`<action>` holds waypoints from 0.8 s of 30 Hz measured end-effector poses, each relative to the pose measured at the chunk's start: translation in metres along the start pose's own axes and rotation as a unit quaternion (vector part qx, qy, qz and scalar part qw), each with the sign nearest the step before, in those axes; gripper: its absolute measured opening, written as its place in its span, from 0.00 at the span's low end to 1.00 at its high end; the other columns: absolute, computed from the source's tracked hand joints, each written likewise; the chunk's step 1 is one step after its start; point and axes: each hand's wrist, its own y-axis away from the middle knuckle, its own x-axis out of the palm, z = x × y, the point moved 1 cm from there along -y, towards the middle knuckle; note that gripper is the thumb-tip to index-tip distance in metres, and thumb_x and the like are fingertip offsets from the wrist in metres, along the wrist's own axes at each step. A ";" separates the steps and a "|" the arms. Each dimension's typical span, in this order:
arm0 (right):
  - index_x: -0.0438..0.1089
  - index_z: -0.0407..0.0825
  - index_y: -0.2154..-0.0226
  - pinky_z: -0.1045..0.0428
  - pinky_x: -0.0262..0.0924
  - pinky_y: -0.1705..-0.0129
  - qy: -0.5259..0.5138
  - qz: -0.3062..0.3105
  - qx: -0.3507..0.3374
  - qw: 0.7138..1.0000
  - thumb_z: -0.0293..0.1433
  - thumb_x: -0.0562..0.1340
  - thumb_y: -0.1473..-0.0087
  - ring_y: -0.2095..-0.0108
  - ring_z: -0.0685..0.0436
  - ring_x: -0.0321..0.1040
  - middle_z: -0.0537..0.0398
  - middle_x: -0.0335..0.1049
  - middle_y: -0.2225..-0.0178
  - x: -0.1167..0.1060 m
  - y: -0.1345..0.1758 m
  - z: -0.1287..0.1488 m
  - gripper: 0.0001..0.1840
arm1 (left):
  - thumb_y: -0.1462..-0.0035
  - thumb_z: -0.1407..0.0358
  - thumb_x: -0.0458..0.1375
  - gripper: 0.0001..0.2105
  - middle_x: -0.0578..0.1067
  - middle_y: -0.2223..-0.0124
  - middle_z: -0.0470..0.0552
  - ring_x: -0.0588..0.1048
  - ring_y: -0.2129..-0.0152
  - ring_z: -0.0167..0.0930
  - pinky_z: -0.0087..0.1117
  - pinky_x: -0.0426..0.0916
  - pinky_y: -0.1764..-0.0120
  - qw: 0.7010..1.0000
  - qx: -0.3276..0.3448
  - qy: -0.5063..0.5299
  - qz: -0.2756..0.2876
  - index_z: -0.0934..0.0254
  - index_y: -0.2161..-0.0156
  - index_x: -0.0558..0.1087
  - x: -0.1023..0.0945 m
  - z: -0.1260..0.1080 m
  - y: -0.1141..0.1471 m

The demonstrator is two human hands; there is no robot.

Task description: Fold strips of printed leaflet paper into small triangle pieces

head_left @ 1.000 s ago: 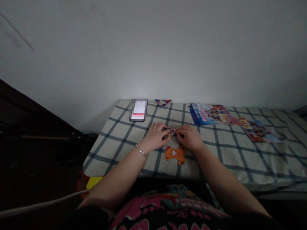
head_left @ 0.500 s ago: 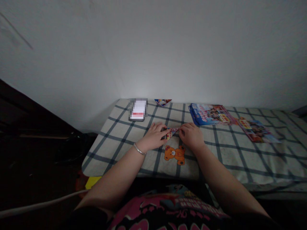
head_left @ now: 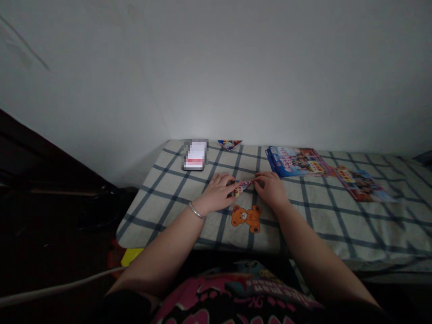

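Note:
A small folded piece of printed paper [head_left: 239, 190] lies on the checked tablecloth [head_left: 162, 189] between my two hands. My left hand [head_left: 219, 191], with a silver bangle at the wrist, holds its left part down, thumb and fingers closed about it. At its right tip, my right hand [head_left: 270, 186] pinches the paper between thumb and forefinger. Part of the paper is hidden under the left fingers. Just below it on the cloth is an orange teddy bear picture [head_left: 246, 218].
A phone [head_left: 195, 154] with a blurred screen lies at the back left. Beside it, against the wall, is a folded paper triangle [head_left: 230, 144]. A stack of printed leaflets [head_left: 293, 161] sits to the right, with another leaflet [head_left: 362, 183] beyond it.
My right hand has shifted very slightly, its fingers still at the paper's right tip. The left hand keeps its place on the paper.

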 end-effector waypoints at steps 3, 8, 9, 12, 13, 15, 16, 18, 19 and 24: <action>0.75 0.49 0.64 0.42 0.61 0.49 -0.008 -0.004 -0.001 1.000 0.26 0.60 0.47 0.55 0.39 0.67 0.49 0.75 0.59 0.002 0.001 -0.001 0.09 | 0.46 0.61 0.60 0.29 0.64 0.44 0.52 0.57 0.41 0.42 0.51 0.48 0.38 1.000 0.000 0.000 -0.002 0.53 0.39 0.62 -0.001 -0.001 0.001; 0.72 0.48 0.57 0.42 0.61 0.49 -0.025 0.005 -0.048 0.999 0.28 0.61 0.48 0.55 0.38 0.67 0.49 0.75 0.59 0.005 0.002 0.006 0.14 | 0.48 0.61 0.61 0.27 0.67 0.45 0.53 0.61 0.44 0.40 0.47 0.54 0.39 1.000 0.009 0.011 -0.025 0.56 0.42 0.65 -0.006 -0.002 -0.001; 0.72 0.48 0.57 0.42 0.61 0.49 -0.035 0.012 -0.062 0.997 0.28 0.61 0.48 0.55 0.38 0.67 0.49 0.75 0.58 0.005 0.002 0.008 0.14 | 0.47 0.62 0.60 0.26 0.68 0.45 0.53 0.62 0.44 0.40 0.47 0.55 0.39 0.999 0.015 0.016 -0.027 0.57 0.42 0.66 -0.007 -0.002 -0.002; 0.71 0.48 0.57 0.44 0.62 0.49 -0.056 0.029 -0.092 0.994 0.26 0.61 0.48 0.55 0.40 0.68 0.51 0.75 0.57 0.004 0.002 0.014 0.14 | 0.43 0.63 0.57 0.22 0.69 0.44 0.53 0.64 0.44 0.38 0.47 0.56 0.40 0.999 0.021 0.035 -0.030 0.59 0.43 0.67 -0.007 0.000 -0.005; 0.72 0.49 0.57 0.44 0.62 0.50 -0.058 0.034 -0.098 0.993 0.26 0.61 0.48 0.56 0.40 0.68 0.51 0.75 0.57 0.004 0.002 0.015 0.14 | 0.42 0.64 0.56 0.20 0.70 0.44 0.53 0.64 0.44 0.37 0.47 0.57 0.40 0.998 0.015 0.040 -0.035 0.59 0.43 0.67 -0.006 0.001 -0.006; 0.72 0.49 0.57 0.44 0.62 0.50 -0.056 0.044 -0.108 0.992 0.25 0.60 0.46 0.57 0.41 0.68 0.52 0.75 0.57 0.002 0.001 0.018 0.13 | 0.39 0.66 0.52 0.18 0.72 0.45 0.53 0.67 0.45 0.35 0.46 0.59 0.41 0.997 -0.001 0.051 -0.050 0.60 0.45 0.68 -0.005 0.003 -0.007; 0.72 0.50 0.57 0.44 0.62 0.51 -0.053 0.049 -0.112 0.991 0.26 0.60 0.45 0.57 0.41 0.69 0.51 0.76 0.58 0.002 0.001 0.019 0.13 | 0.38 0.67 0.50 0.17 0.73 0.46 0.53 0.68 0.46 0.34 0.44 0.60 0.42 0.997 -0.008 0.057 -0.058 0.60 0.45 0.69 -0.005 0.004 -0.008; 0.73 0.50 0.56 0.45 0.63 0.52 -0.043 0.059 -0.120 0.990 0.27 0.59 0.43 0.57 0.41 0.69 0.51 0.76 0.59 0.001 0.001 0.021 0.13 | 0.36 0.68 0.47 0.16 0.75 0.49 0.52 0.71 0.50 0.33 0.41 0.64 0.44 0.994 -0.022 0.074 -0.075 0.61 0.47 0.71 -0.005 0.005 -0.009; 0.73 0.51 0.55 0.45 0.63 0.53 -0.037 0.064 -0.123 0.990 0.28 0.59 0.42 0.58 0.41 0.69 0.51 0.76 0.59 0.001 0.002 0.022 0.12 | 0.35 0.67 0.46 0.16 0.76 0.50 0.51 0.72 0.52 0.32 0.40 0.65 0.46 0.993 -0.029 0.084 -0.082 0.61 0.48 0.71 -0.005 0.005 -0.009; 0.72 0.51 0.54 0.47 0.64 0.57 -0.026 0.073 -0.125 0.989 0.33 0.57 0.40 0.60 0.41 0.70 0.51 0.76 0.60 0.003 0.005 0.027 0.13 | 0.35 0.67 0.47 0.14 0.77 0.56 0.50 0.73 0.56 0.32 0.39 0.66 0.48 0.981 -0.072 0.108 -0.146 0.62 0.53 0.74 -0.007 0.003 -0.010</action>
